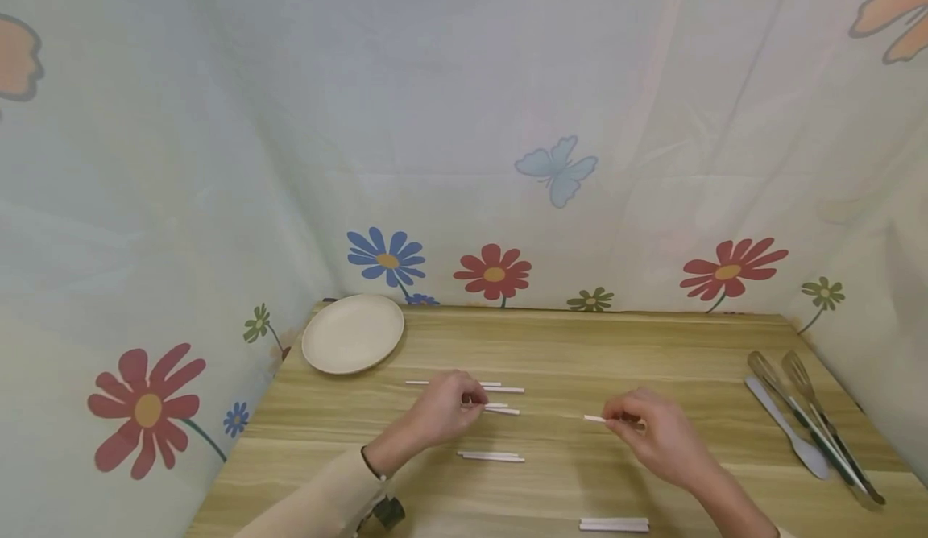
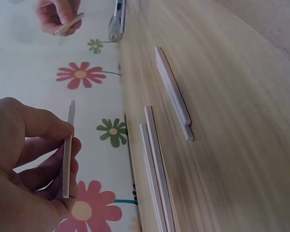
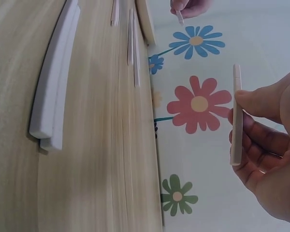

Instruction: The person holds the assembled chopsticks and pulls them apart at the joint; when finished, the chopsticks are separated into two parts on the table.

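Table (image 1: 435, 506): white sticks lie on it in three pairs, a far pair (image 1: 507, 390) at centre, partly hidden; a middle pair (image 1: 496, 457) at lower centre; a near pair (image 1: 614, 524) at the bottom edge of the head view.
Left hand (image 1: 445, 409): at centre, pinching a stick (image 2: 67, 159); whether it has one or two I cannot tell.
Right hand (image 1: 652, 429): right of centre, thumb and fingertips pinching another stick (image 3: 237, 130), raised off the wood.
Pairs laid: apparently the finished part, roughly parallel.
Sticks in hand: seemingly what is left, not yet put down; work looks well along.
Plate (image 1: 353, 334): left of centre, untouched.
Grey spoon (image 1: 812, 459): lower right, untouched.
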The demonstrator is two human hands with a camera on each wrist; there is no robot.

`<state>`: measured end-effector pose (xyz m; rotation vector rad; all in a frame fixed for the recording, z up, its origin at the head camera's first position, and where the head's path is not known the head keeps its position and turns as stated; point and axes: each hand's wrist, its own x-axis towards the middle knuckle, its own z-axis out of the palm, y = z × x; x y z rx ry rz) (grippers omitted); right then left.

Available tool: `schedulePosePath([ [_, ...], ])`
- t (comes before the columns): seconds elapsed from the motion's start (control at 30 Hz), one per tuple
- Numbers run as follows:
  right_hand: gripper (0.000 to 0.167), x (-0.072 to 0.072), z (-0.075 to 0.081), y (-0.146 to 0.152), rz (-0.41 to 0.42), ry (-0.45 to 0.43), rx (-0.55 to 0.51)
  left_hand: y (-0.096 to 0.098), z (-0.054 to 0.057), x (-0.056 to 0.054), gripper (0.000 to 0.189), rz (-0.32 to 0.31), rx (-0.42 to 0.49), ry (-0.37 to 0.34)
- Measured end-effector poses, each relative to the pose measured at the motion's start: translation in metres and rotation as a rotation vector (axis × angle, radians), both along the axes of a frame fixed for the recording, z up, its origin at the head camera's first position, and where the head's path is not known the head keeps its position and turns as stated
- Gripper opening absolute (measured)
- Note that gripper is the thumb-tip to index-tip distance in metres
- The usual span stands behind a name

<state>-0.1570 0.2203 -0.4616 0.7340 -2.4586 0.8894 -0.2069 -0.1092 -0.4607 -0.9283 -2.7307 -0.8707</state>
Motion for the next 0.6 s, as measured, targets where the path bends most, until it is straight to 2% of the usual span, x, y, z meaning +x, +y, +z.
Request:
schedulePosePath([
  [0.1,0.027,0.003,0.0,-0.001,0.009,0.004,-0.001,0.001,-0.002,0.0,0.005,-0.005,-0.016,0.015],
  [0.47,0.023,0.014,-0.008,0.0,0.049,-0.018,0.015,0.003,-0.011,0.002,0.006,0.007,-0.05,-0.017],
  [0.6,0.024,0.017,-0.01,0.001,0.071,-0.037,0.021,0.004,-0.012,0.004,0.004,0.007,-0.049,-0.059],
])
